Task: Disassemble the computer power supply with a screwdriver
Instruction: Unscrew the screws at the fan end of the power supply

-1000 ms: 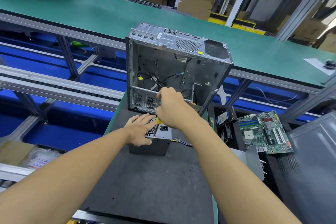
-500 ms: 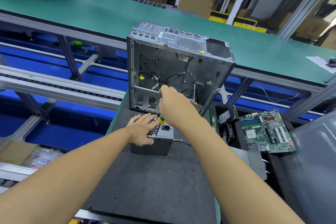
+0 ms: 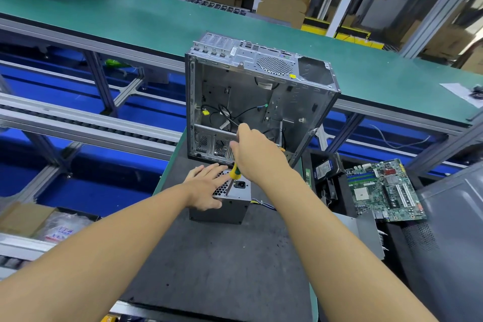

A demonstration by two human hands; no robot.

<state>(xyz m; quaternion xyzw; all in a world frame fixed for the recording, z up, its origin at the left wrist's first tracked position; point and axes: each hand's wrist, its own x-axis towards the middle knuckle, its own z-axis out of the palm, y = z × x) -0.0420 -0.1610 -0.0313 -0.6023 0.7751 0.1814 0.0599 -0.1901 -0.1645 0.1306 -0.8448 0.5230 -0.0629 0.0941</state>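
Moved: right grip (image 3: 257, 155) has edged up & to the right vs a sec ago, so more of the green-and-yellow-handled screwdriver (image 3: 234, 172) shows. Left grip (image 3: 206, 187) unchanged.
PSU spot: small grey sheet-metal box power supply (image 3: 222, 212) stands on the dark grey mat surface (image 3: 222, 264), just in front of the open silver metal computer case (image 3: 261, 91).
Left grip: fingers straight, palm flat on PSU's perforated top. Holds nothing, just presses.
Right grip: fingers curled round screwdriver handle. Shaft slants down, tip at PSU top beside left fingers.
Handling: prob. heavy for its size, stiff shell, smooth sides. Could slide or twist on mat under torque. Sheet edges likely sharp.
Where to hold: press down on top, or clamp the side walls. Keep off the coloured wires (image 3: 262, 203) trailing at right.
Rest: green circuit board (image 3: 384, 191) lies to the right, well apart.
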